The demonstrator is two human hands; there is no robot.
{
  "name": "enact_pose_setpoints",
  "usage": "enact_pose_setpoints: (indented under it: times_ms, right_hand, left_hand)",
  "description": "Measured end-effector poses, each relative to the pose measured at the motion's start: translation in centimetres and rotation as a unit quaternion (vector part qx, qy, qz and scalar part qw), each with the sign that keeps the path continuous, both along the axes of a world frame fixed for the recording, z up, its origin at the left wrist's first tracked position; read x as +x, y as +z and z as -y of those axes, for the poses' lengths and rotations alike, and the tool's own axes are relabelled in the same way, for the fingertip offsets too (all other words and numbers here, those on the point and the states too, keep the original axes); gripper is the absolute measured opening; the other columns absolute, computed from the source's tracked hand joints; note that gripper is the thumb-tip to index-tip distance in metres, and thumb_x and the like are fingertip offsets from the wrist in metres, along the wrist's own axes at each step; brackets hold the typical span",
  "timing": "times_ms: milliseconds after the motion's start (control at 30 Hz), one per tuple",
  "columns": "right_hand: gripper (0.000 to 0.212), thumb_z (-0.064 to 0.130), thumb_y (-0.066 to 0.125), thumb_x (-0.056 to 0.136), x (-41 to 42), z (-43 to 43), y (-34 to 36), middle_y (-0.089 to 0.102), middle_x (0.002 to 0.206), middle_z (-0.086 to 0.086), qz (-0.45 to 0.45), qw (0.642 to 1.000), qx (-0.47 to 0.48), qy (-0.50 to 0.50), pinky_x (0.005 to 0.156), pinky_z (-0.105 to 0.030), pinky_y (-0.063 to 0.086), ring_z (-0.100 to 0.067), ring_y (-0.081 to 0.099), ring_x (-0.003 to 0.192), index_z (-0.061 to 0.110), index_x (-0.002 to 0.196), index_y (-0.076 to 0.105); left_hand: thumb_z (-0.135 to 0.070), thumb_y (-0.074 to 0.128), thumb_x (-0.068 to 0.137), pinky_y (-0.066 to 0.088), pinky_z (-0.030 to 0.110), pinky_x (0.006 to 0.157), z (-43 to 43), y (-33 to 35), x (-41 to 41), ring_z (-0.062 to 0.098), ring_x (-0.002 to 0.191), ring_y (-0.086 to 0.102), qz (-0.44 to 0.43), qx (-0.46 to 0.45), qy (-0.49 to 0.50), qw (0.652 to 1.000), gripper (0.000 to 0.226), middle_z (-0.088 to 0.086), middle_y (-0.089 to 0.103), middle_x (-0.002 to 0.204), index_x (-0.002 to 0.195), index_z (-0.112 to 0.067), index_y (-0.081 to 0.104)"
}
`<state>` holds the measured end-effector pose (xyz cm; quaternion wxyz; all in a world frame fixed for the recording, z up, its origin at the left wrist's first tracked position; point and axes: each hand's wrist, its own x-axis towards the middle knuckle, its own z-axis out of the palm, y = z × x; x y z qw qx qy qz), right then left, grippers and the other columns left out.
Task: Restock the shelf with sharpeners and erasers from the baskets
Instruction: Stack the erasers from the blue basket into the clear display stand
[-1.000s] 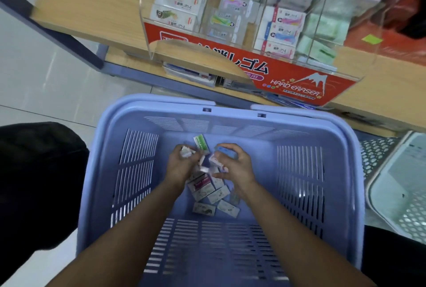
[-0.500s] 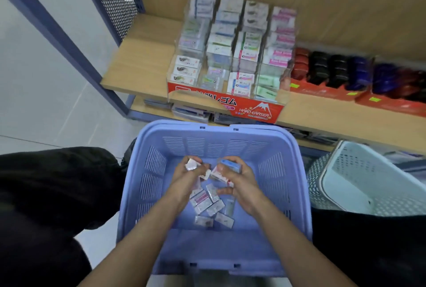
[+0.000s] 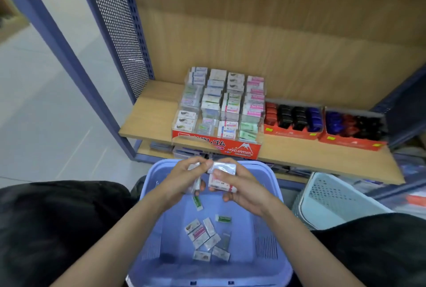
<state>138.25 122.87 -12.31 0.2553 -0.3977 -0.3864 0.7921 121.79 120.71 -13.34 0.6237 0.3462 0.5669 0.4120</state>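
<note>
- A shop aisle with a pale tiled floor [image 3: 46, 125]. A wooden shelf [image 3: 152, 111] sits in a blue metal frame with a perforated side panel [image 3: 119, 33].
- Nearest, the person's knees [image 3: 57, 229] in dark cloth flank a lilac basket [image 3: 175, 224] that stands between them.
- On the basket's floor lies a loose cluster of wrapped erasers [image 3: 202, 236], some overlapping. A green-labelled eraser [image 3: 223, 218] lies a little apart from them towards the shelf.
- Another green-labelled piece [image 3: 197, 202] shows just below the left hand. I cannot tell whether it lies on the basket floor or is in the air.
- Both forearms reach over the basket, and the hands meet above its far rim.
- The left hand [image 3: 182, 178] has its fingers curled round a few clear-wrapped erasers [image 3: 196, 167].
- The right hand [image 3: 244, 185] grips a white packet [image 3: 222, 178] with a red edge, thumb on top and fingers curled beneath. The two hands' loads touch.
- To the right, beside the lilac basket, stands a white basket [image 3: 334, 196].
- On the shelf beyond, a clear tiered display case [image 3: 221, 107] with a red "HARD ERASER" front holds rows of erasers in its compartments.
- Just right of the case, two red trays [image 3: 292, 116] [image 3: 352, 125] hold red, black and blue sharpeners, too blurred for detail.
- A lower shelf board [image 3: 152, 148] carries flat packets, mostly hidden.
</note>
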Motion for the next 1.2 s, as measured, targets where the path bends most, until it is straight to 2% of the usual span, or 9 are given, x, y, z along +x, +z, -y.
enact_pose_setpoints:
  times_ms: [133, 300, 400, 633, 733, 867, 933, 1067, 1200]
  right_hand:
    - [0.029, 0.012, 0.066, 0.087, -0.4, -1.3, 1.6, 0.063, 0.104, -0.002, 0.094, 0.988, 0.119, -0.025, 0.045, -0.026, 0.050, -0.017, 0.065, 0.076, 0.021, 0.112, 0.054]
    - [0.030, 0.017, 0.065, 0.088, -1.0, -3.1, 3.0, 0.049, 0.119, 0.020, 0.189, 0.941, 0.280, -0.025, 0.051, -0.035, 0.056, -0.007, 0.059, 0.092, 0.040, 0.102, 0.053]
    - [0.027, 0.020, 0.063, 0.090, -1.5, -4.6, 3.4, 0.048, 0.117, 0.012, 0.240, 0.917, 0.319, 0.005, 0.052, -0.036, 0.056, -0.016, 0.060, 0.075, 0.043, 0.097, 0.051]
    - [0.021, 0.013, 0.062, 0.091, -2.4, -9.2, 1.4, 0.048, 0.094, 0.003, 0.288, 0.924, 0.248, -0.045, 0.047, -0.034, 0.054, -0.018, 0.051, 0.057, 0.022, 0.109, 0.056]
    - [0.021, 0.011, 0.063, 0.090, -2.4, -10.9, 0.6, 0.048, 0.087, -0.004, 0.282, 0.939, 0.186, -0.067, 0.043, -0.029, 0.053, -0.015, 0.051, 0.058, 0.021, 0.108, 0.057]
    - [0.020, 0.014, 0.067, 0.087, -3.2, -12.1, -0.3, 0.052, 0.093, -0.003, 0.252, 0.953, 0.166, -0.027, 0.041, -0.029, 0.051, -0.014, 0.052, 0.046, 0.027, 0.101, 0.059]
    - [0.021, 0.015, 0.068, 0.086, -3.5, -12.7, -0.7, 0.053, 0.094, 0.001, 0.253, 0.952, 0.172, -0.021, 0.041, -0.030, 0.051, -0.019, 0.052, 0.046, 0.029, 0.098, 0.059]
    - [0.024, 0.015, 0.068, 0.086, -3.7, -13.9, -1.2, 0.053, 0.092, 0.003, 0.255, 0.950, 0.180, -0.007, 0.042, -0.035, 0.053, -0.019, 0.052, 0.046, 0.030, 0.102, 0.060]
    - [0.046, 0.011, 0.065, 0.088, -3.1, -14.7, -1.2, 0.048, 0.100, 0.006, 0.270, 0.944, 0.188, -0.006, 0.042, -0.030, 0.051, -0.004, 0.053, 0.048, 0.032, 0.126, 0.051]
  left_hand:
    - [-0.025, 0.062, 0.089, 0.036, 0.022, 0.042, -1.6, 2.0, -1.6, 0.017, 0.041, 0.048, -0.013, 0.004, 0.044, 0.999, 0.016, 0.006, 0.055, 0.072, 0.081, -0.012, 0.063]
    - [-0.027, 0.062, 0.088, 0.037, 0.024, 0.041, -3.3, 3.5, -3.6, 0.017, 0.043, 0.050, -0.032, 0.004, 0.023, 0.999, 0.015, 0.003, 0.056, 0.084, 0.087, -0.013, 0.065]
    - [-0.027, 0.062, 0.090, 0.040, 0.024, 0.042, -4.6, 4.2, -4.5, 0.017, 0.045, 0.050, -0.047, -0.003, 0.004, 0.999, 0.017, 0.003, 0.055, 0.080, 0.086, -0.011, 0.064]
    - [-0.021, 0.069, 0.085, 0.042, 0.024, 0.041, -8.6, 3.2, -7.3, 0.015, 0.047, 0.053, -0.150, 0.002, -0.032, 0.988, 0.020, 0.001, 0.061, 0.085, 0.093, -0.004, 0.061]
    - [-0.019, 0.074, 0.080, 0.045, 0.024, 0.043, -10.2, 2.0, -7.9, 0.014, 0.051, 0.055, -0.211, 0.005, -0.061, 0.976, 0.023, -0.004, 0.053, 0.088, 0.099, -0.017, 0.061]
    - [-0.032, 0.078, 0.074, 0.045, 0.025, 0.083, -11.7, -0.7, -7.3, 0.021, 0.100, 0.056, -0.382, 0.102, -0.169, 0.903, 0.054, 0.003, 0.051, 0.111, 0.123, -0.024, 0.058]
    - [-0.035, 0.077, 0.073, 0.042, 0.026, 0.090, -12.4, -1.2, -7.3, 0.018, 0.105, 0.054, -0.374, 0.122, -0.139, 0.909, 0.054, 0.003, 0.054, 0.112, 0.123, -0.024, 0.060]
    - [-0.034, 0.073, 0.079, 0.048, 0.035, 0.086, -13.9, -1.6, -7.4, 0.017, 0.095, 0.056, -0.407, 0.160, -0.164, 0.884, 0.042, -0.003, 0.053, 0.101, 0.119, -0.031, 0.062]
    - [-0.037, 0.062, 0.088, 0.046, 0.028, 0.075, -15.9, -2.3, -7.1, 0.018, 0.093, 0.057, -0.485, 0.129, -0.149, 0.852, 0.038, -0.004, 0.051, 0.103, 0.126, -0.037, 0.056]
